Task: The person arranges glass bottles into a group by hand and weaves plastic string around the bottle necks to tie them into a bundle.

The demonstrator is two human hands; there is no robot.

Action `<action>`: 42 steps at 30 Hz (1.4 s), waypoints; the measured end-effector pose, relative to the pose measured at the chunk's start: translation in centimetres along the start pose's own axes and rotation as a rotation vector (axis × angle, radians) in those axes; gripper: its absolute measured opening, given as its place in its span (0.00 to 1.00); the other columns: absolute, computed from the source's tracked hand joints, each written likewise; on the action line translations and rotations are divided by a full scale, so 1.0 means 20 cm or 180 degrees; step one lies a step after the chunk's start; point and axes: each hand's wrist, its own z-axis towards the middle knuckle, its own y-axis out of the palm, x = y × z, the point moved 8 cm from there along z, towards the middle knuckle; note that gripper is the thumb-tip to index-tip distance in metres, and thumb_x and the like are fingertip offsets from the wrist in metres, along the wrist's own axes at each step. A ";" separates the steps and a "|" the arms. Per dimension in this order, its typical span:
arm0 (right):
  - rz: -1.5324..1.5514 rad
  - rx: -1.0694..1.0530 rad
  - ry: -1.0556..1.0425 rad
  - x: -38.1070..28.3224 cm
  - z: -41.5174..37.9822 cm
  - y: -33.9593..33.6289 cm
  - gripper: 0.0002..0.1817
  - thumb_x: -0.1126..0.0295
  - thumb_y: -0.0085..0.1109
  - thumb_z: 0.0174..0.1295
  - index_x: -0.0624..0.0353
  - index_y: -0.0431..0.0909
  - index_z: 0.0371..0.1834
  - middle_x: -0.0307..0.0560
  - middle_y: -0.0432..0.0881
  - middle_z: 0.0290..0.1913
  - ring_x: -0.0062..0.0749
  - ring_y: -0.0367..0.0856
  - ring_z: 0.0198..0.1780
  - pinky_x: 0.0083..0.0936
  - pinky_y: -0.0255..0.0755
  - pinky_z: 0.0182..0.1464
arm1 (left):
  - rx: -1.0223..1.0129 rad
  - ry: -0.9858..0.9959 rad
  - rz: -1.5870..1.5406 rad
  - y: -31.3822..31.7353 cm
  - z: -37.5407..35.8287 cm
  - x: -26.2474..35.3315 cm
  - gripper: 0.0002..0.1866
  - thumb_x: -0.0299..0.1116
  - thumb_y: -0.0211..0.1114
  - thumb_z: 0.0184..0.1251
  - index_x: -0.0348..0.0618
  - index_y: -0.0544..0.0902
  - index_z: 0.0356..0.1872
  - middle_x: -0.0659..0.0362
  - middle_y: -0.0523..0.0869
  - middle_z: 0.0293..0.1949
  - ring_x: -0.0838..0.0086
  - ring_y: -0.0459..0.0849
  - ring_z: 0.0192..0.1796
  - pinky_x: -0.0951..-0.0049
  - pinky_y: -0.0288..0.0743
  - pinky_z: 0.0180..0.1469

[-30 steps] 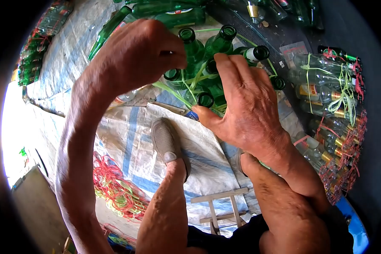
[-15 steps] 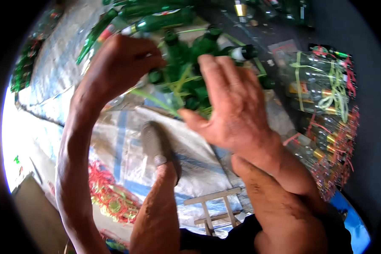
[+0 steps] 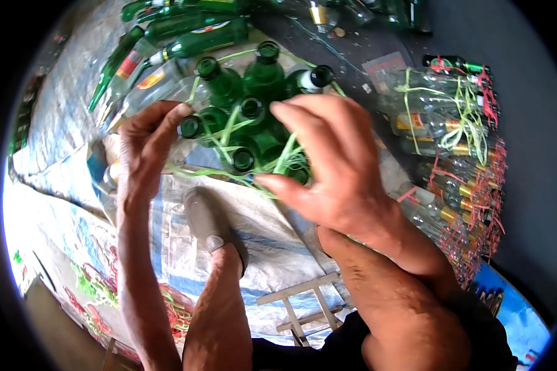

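A cluster of upright green glass bottles (image 3: 254,93) stands on a woven plastic sheet (image 3: 278,247), wound with pale green plastic string (image 3: 229,127). My left hand (image 3: 143,148) is at the cluster's left side, fingers curled by a bottle neck and on the string. My right hand (image 3: 328,161) spreads over the cluster's right side, thumb and fingers pressed on the string and bottle tops. The string's path under my hands is hidden.
Loose green bottles (image 3: 185,37) lie at the far left. Tied bundles of clear bottles (image 3: 452,123) are stacked at the right. My grey shoe (image 3: 207,219) rests below the cluster. A small wooden stool (image 3: 303,306) and a heap of coloured string (image 3: 173,309) lie nearer me.
My left hand has dropped from above the bottle tops to the cluster's left side. My right hand has shifted slightly over the cluster. The view has tilted and moved.
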 end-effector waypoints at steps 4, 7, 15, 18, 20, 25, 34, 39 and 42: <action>-0.0104 0.0319 0.0108 0.09 -0.17 -0.10 0.33 0.53 0.88 0.47 0.61 0.87 0.52 0.48 0.80 0.49 0.44 0.79 0.48 0.41 0.74 0.52 | 0.0125 0.0098 -0.0406 0.02 -0.01 -0.05 0.09 0.37 0.74 0.80 0.42 0.93 0.45 0.74 0.82 0.26 0.92 0.63 0.22 0.80 0.51 0.25; -0.0147 0.0144 0.0229 0.08 -0.23 -0.10 0.28 0.56 0.89 0.48 0.59 0.88 0.49 0.46 0.79 0.46 0.41 0.80 0.44 0.38 0.77 0.47 | 0.0118 -0.0013 -0.0553 0.03 -0.01 -0.06 0.09 0.37 0.74 0.80 0.42 0.93 0.45 0.75 0.78 0.24 0.91 0.60 0.21 0.79 0.49 0.24; 0.0093 -0.0089 0.0555 0.13 -0.30 -0.07 0.29 0.70 0.88 0.48 0.59 0.87 0.55 0.47 0.76 0.48 0.36 0.84 0.40 0.32 0.83 0.39 | 0.0095 -0.0140 -0.0743 0.03 -0.01 -0.09 0.09 0.37 0.75 0.79 0.43 0.92 0.45 0.77 0.71 0.21 0.91 0.57 0.20 0.78 0.47 0.24; 0.0081 -0.0116 0.0816 0.21 -0.39 -0.06 0.31 0.74 0.83 0.56 0.57 0.83 0.65 0.48 0.78 0.48 0.36 0.86 0.38 0.31 0.82 0.36 | 0.0114 -0.0233 -0.0758 0.03 -0.01 -0.11 0.09 0.37 0.75 0.79 0.43 0.92 0.44 0.77 0.73 0.22 0.91 0.58 0.21 0.79 0.47 0.24; 0.0524 -0.0140 0.1007 0.24 -0.42 -0.04 0.30 0.75 0.82 0.58 0.57 0.83 0.65 0.47 0.80 0.45 0.34 0.85 0.34 0.31 0.81 0.34 | 0.0121 -0.0282 -0.0792 0.03 -0.02 -0.10 0.09 0.37 0.74 0.79 0.43 0.92 0.44 0.77 0.74 0.24 0.91 0.58 0.21 0.80 0.48 0.24; 0.0559 0.0065 0.0744 0.25 -0.38 -0.01 0.25 0.76 0.79 0.60 0.58 0.83 0.61 0.46 0.83 0.39 0.34 0.85 0.29 0.30 0.79 0.29 | 0.0128 -0.0272 -0.0861 0.03 -0.02 -0.11 0.09 0.37 0.74 0.79 0.43 0.92 0.43 0.77 0.74 0.23 0.91 0.58 0.21 0.80 0.48 0.24; 0.0104 -0.0160 0.0298 0.31 -0.27 -0.09 0.20 0.74 0.77 0.61 0.59 0.81 0.55 0.48 0.82 0.39 0.45 0.86 0.34 0.38 0.79 0.32 | 0.0536 -0.0138 -0.0793 0.06 -0.16 -0.11 0.09 0.35 0.75 0.78 0.39 0.92 0.43 0.74 0.75 0.21 0.90 0.61 0.21 0.79 0.50 0.25; 0.0022 -0.0381 0.0206 0.39 -0.20 -0.15 0.20 0.73 0.77 0.63 0.59 0.82 0.56 0.49 0.83 0.42 0.46 0.88 0.38 0.38 0.81 0.36 | 0.0570 -0.0199 -0.0801 0.12 -0.27 -0.10 0.12 0.36 0.78 0.76 0.36 0.94 0.40 0.72 0.84 0.28 0.89 0.74 0.31 0.83 0.66 0.34; -0.0104 -0.0626 0.0080 0.45 -0.13 -0.20 0.22 0.73 0.77 0.63 0.59 0.81 0.59 0.50 0.84 0.45 0.48 0.89 0.41 0.39 0.82 0.40 | 0.0638 -0.0413 -0.0561 0.18 -0.36 -0.09 0.12 0.37 0.79 0.76 0.35 0.93 0.41 0.71 0.84 0.26 0.88 0.75 0.30 0.82 0.68 0.33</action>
